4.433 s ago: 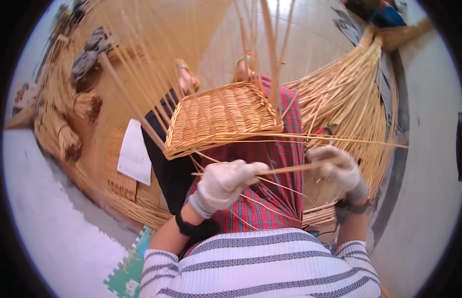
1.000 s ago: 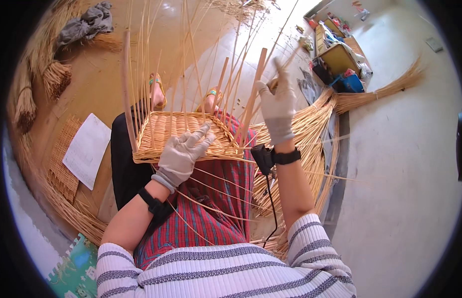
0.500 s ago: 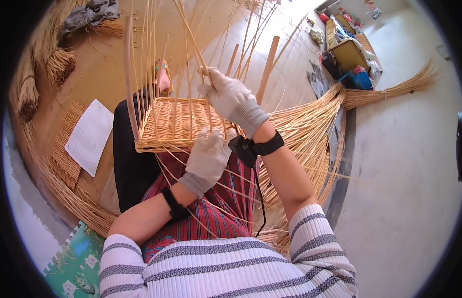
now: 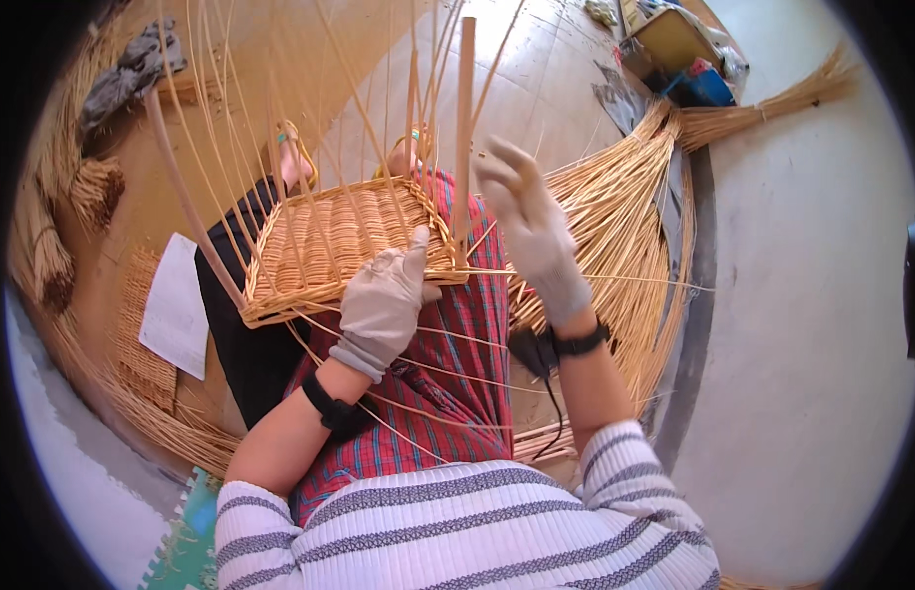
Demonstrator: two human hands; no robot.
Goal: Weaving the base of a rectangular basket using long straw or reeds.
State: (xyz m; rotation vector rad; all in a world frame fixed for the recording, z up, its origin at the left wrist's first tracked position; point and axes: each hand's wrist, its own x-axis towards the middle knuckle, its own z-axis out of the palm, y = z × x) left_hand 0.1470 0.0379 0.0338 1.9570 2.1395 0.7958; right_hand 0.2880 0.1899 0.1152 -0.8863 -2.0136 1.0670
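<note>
A partly woven wicker basket [image 4: 325,231] rests on my lap, its flat base finished along a braided edge. Thin wicker rods [image 4: 364,108] rise from it, with thicker wooden corner stakes [image 4: 464,128] among them. In a pale glove, my left hand [image 4: 384,313] grips the near edge of the base, thumb on top and fingers underneath. Loose rod ends stick out below that edge, over the red plaid cloth [image 4: 457,364]. My right hand [image 4: 536,231], also gloved, is raised just right of the right corner stake. Its fingers are stretched out and hold nothing.
A large bundle of wicker rods [image 4: 620,226] fans over the floor on the right. At left lie a white sheet [image 4: 177,310], a woven panel [image 4: 146,334] and more rod bundles [image 4: 98,187]. A box of odds and ends [image 4: 669,49] stands at the far right.
My right hand has let go of the upright rods and moved right, its fingers opening. The basket has tilted and shifted slightly left and down, with my left hand still at its near edge.
</note>
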